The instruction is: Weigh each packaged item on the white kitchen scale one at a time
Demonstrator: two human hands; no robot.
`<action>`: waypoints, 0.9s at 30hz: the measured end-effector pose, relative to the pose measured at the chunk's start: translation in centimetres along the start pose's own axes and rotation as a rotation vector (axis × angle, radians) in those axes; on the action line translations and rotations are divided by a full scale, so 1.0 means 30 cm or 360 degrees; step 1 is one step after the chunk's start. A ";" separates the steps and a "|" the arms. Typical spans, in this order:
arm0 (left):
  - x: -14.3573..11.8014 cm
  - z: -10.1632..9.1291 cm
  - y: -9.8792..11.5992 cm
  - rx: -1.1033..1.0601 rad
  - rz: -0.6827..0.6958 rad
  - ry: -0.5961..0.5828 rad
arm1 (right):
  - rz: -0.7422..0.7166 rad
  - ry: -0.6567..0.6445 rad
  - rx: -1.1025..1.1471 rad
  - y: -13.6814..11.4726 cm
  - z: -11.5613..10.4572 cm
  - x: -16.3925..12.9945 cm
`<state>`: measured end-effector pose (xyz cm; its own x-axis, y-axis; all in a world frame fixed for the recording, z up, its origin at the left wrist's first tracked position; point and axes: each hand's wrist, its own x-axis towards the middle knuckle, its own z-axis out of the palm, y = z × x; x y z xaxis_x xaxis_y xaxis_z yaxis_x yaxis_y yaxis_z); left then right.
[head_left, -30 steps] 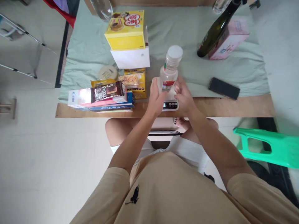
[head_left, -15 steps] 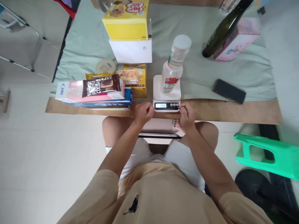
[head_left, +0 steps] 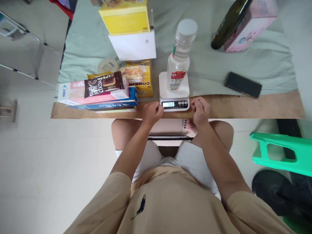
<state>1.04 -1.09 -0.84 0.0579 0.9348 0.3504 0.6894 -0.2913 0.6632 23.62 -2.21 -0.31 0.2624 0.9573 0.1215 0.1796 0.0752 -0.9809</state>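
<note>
A white kitchen scale (head_left: 163, 86) stands at the table's front edge, its lit display reading 542. On its platform, a clear bottle (head_left: 179, 66) with a white cap and a red-and-white label stands upright. My left hand (head_left: 152, 112) is closed into a loose fist beside the scale's front left corner, close to or touching it. To the right of the scale, a small gap away, my right hand (head_left: 201, 109) has its fingers curled in, with nothing seen in them.
Stacked boxes (head_left: 97, 104) with a cocoa snack packet (head_left: 104, 84) lie left. Behind are a yellow box (head_left: 124, 22) and a white box (head_left: 133, 45). Right are a phone (head_left: 243, 84), a dark green bottle (head_left: 229, 26) and a pink box (head_left: 248, 34). A green stool (head_left: 275, 162) is on the floor.
My right hand has come away from the scale's front right corner, slightly to the right. The left hand stays beside the scale. The view has shifted a little; the display still reads 542.
</note>
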 end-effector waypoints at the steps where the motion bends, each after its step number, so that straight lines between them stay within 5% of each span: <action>1: 0.000 0.000 0.001 0.0005 -0.0004 -0.0004 | 0.0000 0.0003 0.0011 0.000 0.001 0.001; 27: -0.005 0.009 0.004 0.0044 -0.0027 -0.0001 | -0.0028 0.0000 -0.0014 0.021 0.000 0.005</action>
<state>1.31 -1.22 -1.00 0.0467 0.9396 0.3390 0.7099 -0.2700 0.6505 23.76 -2.01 -0.91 0.2591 0.9559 0.1387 0.1922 0.0897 -0.9772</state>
